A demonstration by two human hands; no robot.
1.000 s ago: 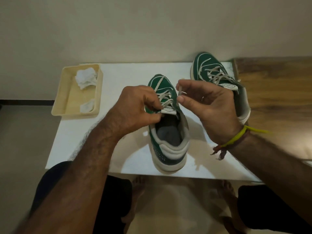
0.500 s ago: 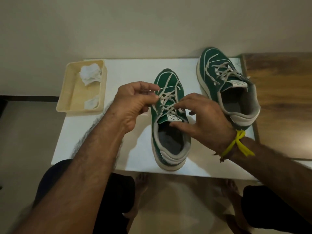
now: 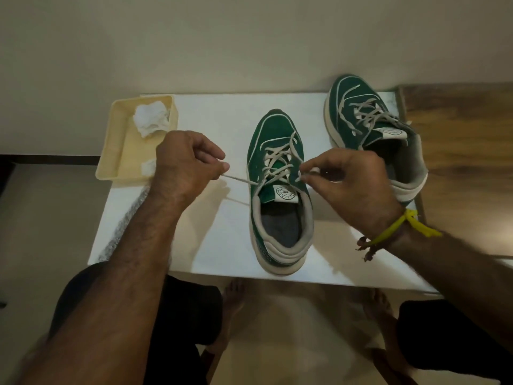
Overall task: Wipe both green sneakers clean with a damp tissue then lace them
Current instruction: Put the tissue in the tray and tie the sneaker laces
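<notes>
A green sneaker with white trim stands in the middle of the white table, toe pointing away from me. Its grey lace crosses through the eyelets. My left hand is left of the shoe, pinching one lace end, which runs taut to the shoe's left side. My right hand is at the shoe's right side, pinching the other lace end by the top eyelet. A second green sneaker with its lace threaded sits at the table's far right, partly behind my right hand.
A cream tray at the table's left holds two crumpled white tissues. A pale wall runs behind the table, and a wooden surface adjoins it on the right. My knees and bare feet are below the near edge.
My hands have moved apart, left hand drawing its lace end out to the left, right hand shifting to the shoe's right side. The view has tilted, so everything sits lower in frame.
</notes>
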